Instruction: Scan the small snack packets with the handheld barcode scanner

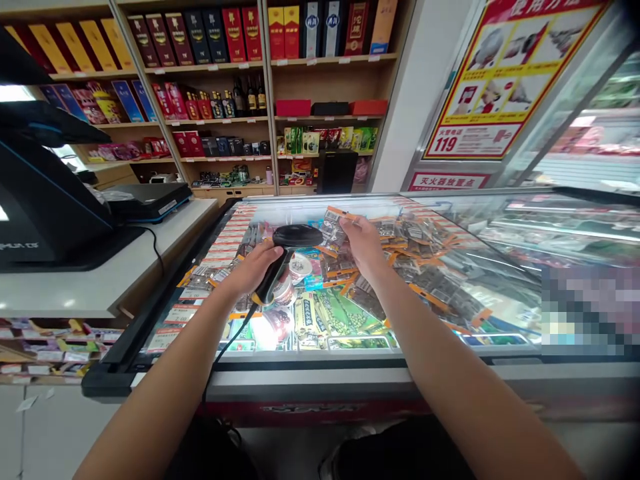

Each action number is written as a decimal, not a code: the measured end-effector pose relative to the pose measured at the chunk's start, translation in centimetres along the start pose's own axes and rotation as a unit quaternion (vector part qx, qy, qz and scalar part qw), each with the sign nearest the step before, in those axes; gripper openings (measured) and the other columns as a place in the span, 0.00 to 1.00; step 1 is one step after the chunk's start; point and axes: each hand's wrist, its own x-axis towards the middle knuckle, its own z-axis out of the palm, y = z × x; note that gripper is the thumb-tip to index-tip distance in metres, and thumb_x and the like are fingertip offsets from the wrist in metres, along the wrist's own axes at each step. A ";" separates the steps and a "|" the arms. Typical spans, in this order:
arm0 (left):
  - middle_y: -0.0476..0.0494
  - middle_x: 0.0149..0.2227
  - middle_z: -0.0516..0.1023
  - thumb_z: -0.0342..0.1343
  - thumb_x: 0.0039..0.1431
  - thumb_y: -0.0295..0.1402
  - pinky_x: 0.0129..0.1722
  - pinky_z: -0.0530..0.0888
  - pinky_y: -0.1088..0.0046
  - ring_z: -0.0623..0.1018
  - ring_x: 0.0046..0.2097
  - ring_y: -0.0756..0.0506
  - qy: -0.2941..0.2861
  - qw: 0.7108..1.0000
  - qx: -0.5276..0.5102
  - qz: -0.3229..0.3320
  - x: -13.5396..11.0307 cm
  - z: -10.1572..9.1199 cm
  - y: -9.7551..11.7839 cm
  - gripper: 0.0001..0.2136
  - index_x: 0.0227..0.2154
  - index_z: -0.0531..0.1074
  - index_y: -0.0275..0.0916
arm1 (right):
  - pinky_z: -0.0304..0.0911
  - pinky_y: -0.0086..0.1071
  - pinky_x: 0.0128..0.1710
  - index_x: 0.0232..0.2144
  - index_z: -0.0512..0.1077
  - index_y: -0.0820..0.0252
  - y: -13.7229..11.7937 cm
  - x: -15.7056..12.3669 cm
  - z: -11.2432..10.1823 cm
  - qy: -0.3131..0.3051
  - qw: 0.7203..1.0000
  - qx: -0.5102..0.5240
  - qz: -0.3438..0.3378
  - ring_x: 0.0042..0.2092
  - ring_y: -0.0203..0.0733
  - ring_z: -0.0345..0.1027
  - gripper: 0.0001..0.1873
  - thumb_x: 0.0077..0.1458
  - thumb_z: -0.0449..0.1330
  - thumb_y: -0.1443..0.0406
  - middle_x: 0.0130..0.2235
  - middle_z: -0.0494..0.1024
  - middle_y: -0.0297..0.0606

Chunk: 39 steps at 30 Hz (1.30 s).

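Note:
My left hand [257, 267] is closed around the handle of a black barcode scanner [299, 235], whose cable runs down over the freezer's front edge. In my right hand [363, 240] is a small snack packet [333, 227] with an orange top strip and a barcode on its face. The packet is held up just right of the scanner's head, with a small space between them. Beneath both hands, several similar orange-edged packets [415, 233] lie heaped on the glass top of a chest freezer [350, 371]. Green ice-cream packs [345, 310] and round tubs [300, 267] show through the glass.
To the left, a counter [200, 213] carries a black checkout machine [45, 193] and a flat black scale [150, 197]. Shelves of boxed bottles [200, 37] stand behind the freezer. A red-and-yellow fire poster [500, 80] hangs at the back right, near a glass-fronted cooler [590, 133].

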 end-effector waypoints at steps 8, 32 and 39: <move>0.46 0.21 0.74 0.53 0.58 0.62 0.20 0.66 0.73 0.70 0.20 0.48 0.033 0.998 -0.030 0.041 0.1 -0.1 -0.3 0.26 0.34 0.69 0.40 | 0.61 0.35 0.35 0.35 0.71 0.55 -1.2 -1.1 0.5 -0.019 0.986 -0.137 -0.088 0.34 0.42 0.67 0.14 0.60 0.62 0.52 0.34 0.75 0.36; 0.50 0.18 0.69 0.49 0.63 0.56 0.18 0.66 0.76 0.69 0.18 0.50 0.257 0.949 -0.177 0.048 1.0 -2.0 1.2 0.22 0.30 0.69 0.40 | 0.61 0.62 0.58 0.60 0.73 0.63 -0.2 0.1 -3.0 0.052 0.832 -0.534 -0.140 0.62 0.75 0.62 0.26 0.61 0.66 0.62 0.56 0.75 0.62; 0.50 0.19 0.71 0.50 0.65 0.58 0.17 0.66 0.76 0.69 0.17 0.51 0.313 0.919 -0.235 0.039 1.1 -3.1 1.2 0.24 0.30 0.68 0.41 | 0.65 0.50 0.62 0.62 0.73 0.58 -1.0 -6.6 5.9 -0.217 0.895 -0.336 -0.195 0.62 0.58 0.69 0.24 0.72 0.55 0.53 0.59 0.79 0.50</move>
